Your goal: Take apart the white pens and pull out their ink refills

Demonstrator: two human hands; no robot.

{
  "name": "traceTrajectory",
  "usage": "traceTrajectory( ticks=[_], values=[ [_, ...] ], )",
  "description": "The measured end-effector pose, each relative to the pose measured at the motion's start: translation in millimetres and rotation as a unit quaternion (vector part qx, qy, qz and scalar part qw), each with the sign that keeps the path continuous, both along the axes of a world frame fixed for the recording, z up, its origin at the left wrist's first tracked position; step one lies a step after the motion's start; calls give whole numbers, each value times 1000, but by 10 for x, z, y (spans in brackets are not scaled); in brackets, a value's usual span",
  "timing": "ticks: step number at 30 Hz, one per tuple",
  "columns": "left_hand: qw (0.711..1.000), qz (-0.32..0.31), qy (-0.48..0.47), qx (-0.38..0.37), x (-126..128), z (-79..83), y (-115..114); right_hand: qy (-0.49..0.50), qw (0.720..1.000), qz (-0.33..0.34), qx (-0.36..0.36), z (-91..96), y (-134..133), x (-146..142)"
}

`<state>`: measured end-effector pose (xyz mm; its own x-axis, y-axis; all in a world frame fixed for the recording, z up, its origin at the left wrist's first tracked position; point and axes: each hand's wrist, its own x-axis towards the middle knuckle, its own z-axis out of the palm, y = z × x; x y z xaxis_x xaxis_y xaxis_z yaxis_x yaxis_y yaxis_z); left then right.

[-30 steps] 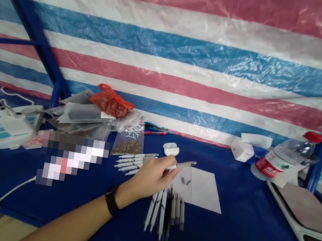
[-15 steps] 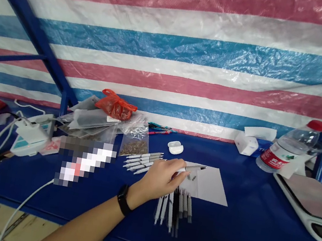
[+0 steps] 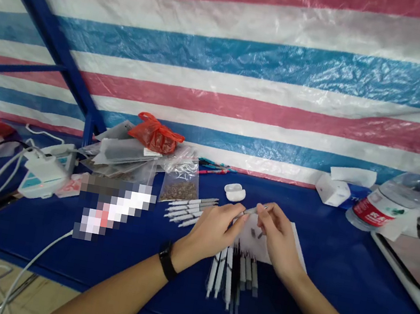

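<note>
My left hand point(image 3: 216, 228) is closed around a pen point(image 3: 251, 211) with a grey front end, held over a white sheet of paper point(image 3: 298, 240). At the pen's tip, the fingers of my right hand point(image 3: 279, 239) are pinched together on it. Small dark pieces point(image 3: 256, 233) lie on the paper between the hands. Below them rest several white pen barrels point(image 3: 220, 272) and grey pen parts point(image 3: 248, 272) side by side, with thin black pieces among them. To the left of my left hand, several white-and-grey pens point(image 3: 184, 211) form a row.
Behind the hands sits a white earbud case point(image 3: 234, 191). A clear bag of small brown parts point(image 3: 179, 189), a red plastic bag point(image 3: 157, 133) and a white power strip point(image 3: 47, 171) are at left. On the right stand a tissue pack point(image 3: 334, 191), a bottle point(image 3: 395, 203) and a scale point(image 3: 410, 268).
My right hand has come into view from the right and taken hold of the pen's tip. My left hand still holds the pen. The view has shifted slightly.
</note>
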<state>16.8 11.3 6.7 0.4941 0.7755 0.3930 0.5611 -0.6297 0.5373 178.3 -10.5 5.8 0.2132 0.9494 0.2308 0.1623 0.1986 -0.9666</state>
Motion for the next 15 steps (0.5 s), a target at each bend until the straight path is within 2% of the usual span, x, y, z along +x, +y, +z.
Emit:
traceTrajectory(
  ticks=[5, 11, 13, 15],
  values=[
    [1000, -18, 15, -11, 37, 29, -69, 25, 1000, -1, 13, -21, -92, -11],
    [999, -32, 26, -11, -10, 47, -37, 76, 996, 54, -11, 29, -87, 50],
    [999, -26, 25, -9, -24, 60, -25, 98, 994, 32, -22, 55, -57, 131],
    [999, -20, 22, -12, -33, 69, -17, 95, 995, -15, 4, 94, -8, 250]
  ],
)
